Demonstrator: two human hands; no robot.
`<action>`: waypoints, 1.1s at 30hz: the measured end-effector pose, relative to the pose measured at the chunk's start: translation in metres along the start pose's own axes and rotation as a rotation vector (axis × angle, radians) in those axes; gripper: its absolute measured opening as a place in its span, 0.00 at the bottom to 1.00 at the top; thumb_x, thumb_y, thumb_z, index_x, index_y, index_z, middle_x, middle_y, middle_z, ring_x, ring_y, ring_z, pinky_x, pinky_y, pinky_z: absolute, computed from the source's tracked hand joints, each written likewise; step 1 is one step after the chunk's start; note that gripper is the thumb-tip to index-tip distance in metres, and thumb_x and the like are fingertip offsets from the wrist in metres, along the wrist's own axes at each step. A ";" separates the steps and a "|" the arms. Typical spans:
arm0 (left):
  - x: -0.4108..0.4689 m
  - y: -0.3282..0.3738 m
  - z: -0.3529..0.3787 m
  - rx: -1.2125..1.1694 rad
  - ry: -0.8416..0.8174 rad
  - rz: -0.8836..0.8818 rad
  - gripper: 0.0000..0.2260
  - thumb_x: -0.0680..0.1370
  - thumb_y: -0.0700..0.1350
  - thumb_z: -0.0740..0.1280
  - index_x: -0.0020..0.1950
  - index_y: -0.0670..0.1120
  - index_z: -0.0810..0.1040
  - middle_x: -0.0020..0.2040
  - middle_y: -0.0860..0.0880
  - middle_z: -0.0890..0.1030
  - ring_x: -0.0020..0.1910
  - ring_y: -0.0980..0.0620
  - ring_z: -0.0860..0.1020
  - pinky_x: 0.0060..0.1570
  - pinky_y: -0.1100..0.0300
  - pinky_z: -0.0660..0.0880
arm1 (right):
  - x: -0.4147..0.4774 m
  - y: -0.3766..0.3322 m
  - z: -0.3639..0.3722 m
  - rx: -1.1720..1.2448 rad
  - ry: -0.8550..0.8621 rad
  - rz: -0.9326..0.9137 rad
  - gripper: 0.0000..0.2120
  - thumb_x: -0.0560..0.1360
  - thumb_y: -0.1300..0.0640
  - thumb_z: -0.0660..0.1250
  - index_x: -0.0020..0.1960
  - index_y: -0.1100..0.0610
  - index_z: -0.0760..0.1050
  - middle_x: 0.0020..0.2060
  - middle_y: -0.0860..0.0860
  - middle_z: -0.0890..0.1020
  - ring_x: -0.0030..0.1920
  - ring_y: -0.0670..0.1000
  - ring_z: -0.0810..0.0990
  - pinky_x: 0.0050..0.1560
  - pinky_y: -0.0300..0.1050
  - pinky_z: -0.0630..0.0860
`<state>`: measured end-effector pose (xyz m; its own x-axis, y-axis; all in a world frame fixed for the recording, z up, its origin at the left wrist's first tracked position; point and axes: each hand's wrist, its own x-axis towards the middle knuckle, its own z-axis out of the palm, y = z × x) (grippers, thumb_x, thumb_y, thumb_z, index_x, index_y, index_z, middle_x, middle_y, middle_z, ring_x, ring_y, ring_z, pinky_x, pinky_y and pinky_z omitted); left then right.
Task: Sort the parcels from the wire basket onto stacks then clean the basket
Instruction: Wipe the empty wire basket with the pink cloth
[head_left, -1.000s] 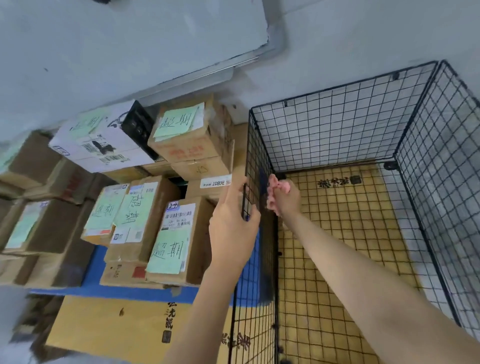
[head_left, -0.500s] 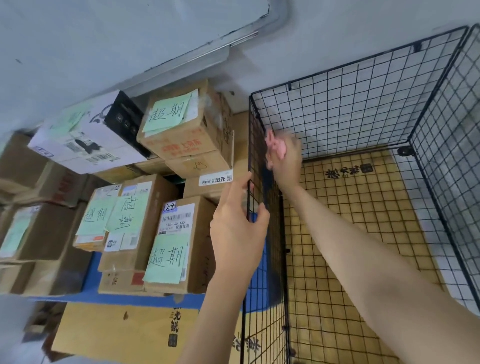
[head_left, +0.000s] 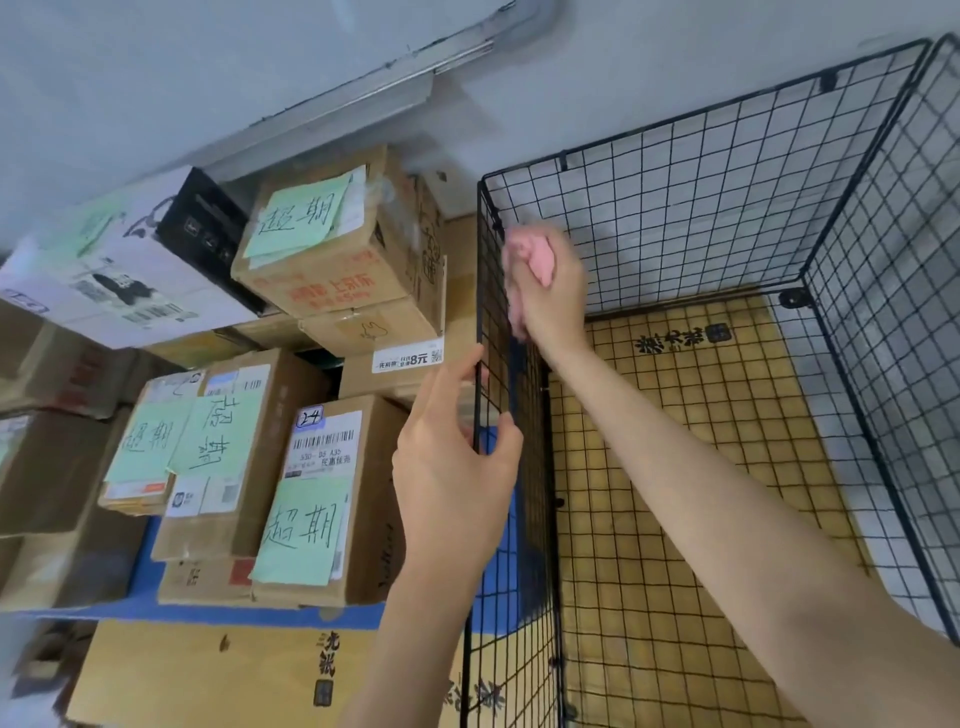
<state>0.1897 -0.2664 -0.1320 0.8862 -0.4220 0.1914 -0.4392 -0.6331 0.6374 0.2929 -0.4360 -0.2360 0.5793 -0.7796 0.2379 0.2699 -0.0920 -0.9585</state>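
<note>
Head view takes in the wire basket (head_left: 701, 208) at 3 o'clock, with no parcel inside it. The parcels (head_left: 332, 270) sit stacked just outside it, from 9 to 11 o'clock. A cardboard sheet (head_left: 701, 441) lines the basket floor.

The move turns on the basket's side panel (head_left: 524, 545), the wall nearest the stacks. Its long axis runs from the far corner at 12 o'clock down to 6 o'clock, close to the person.

The left hand (head_left: 457, 467) pinches this panel about halfway along, fingers on the outer face and thumb hooked over to the inner face. That looks like bracing.

The right hand (head_left: 550, 291) reaches in from inside the basket. It is closed around a pink cloth (head_left: 530, 254) and presses it to the panel's inner face near the far corner. The cloth is blurred.

So the cloth lies at 12 o'clock from the bracing grip. Most of the panel's length runs on towards 6 o'clock, past the left thumb, which probably has to shift for a full wipe.
</note>
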 end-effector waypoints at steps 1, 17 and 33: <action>0.000 0.000 0.000 -0.001 -0.001 -0.004 0.24 0.74 0.41 0.71 0.68 0.56 0.73 0.53 0.59 0.78 0.41 0.56 0.77 0.44 0.50 0.79 | 0.006 -0.016 0.006 0.031 0.023 -0.087 0.09 0.77 0.56 0.66 0.57 0.56 0.77 0.48 0.53 0.81 0.41 0.51 0.81 0.38 0.42 0.78; 0.001 0.005 -0.002 0.053 0.021 -0.040 0.23 0.74 0.45 0.71 0.68 0.58 0.73 0.58 0.60 0.79 0.44 0.47 0.80 0.47 0.46 0.79 | -0.072 0.098 -0.037 -0.622 -0.189 0.443 0.10 0.77 0.61 0.69 0.59 0.57 0.75 0.58 0.57 0.77 0.58 0.56 0.78 0.54 0.45 0.75; 0.000 0.008 -0.005 0.023 0.012 -0.079 0.23 0.73 0.45 0.70 0.67 0.59 0.74 0.48 0.56 0.82 0.39 0.49 0.79 0.45 0.50 0.78 | -0.071 -0.052 -0.016 -0.110 -0.032 -0.123 0.10 0.73 0.61 0.71 0.54 0.60 0.78 0.53 0.57 0.78 0.49 0.40 0.77 0.47 0.32 0.74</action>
<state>0.1869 -0.2676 -0.1232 0.9197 -0.3627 0.1501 -0.3711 -0.6788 0.6336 0.2258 -0.3856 -0.2053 0.5712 -0.7386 0.3581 0.2558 -0.2544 -0.9327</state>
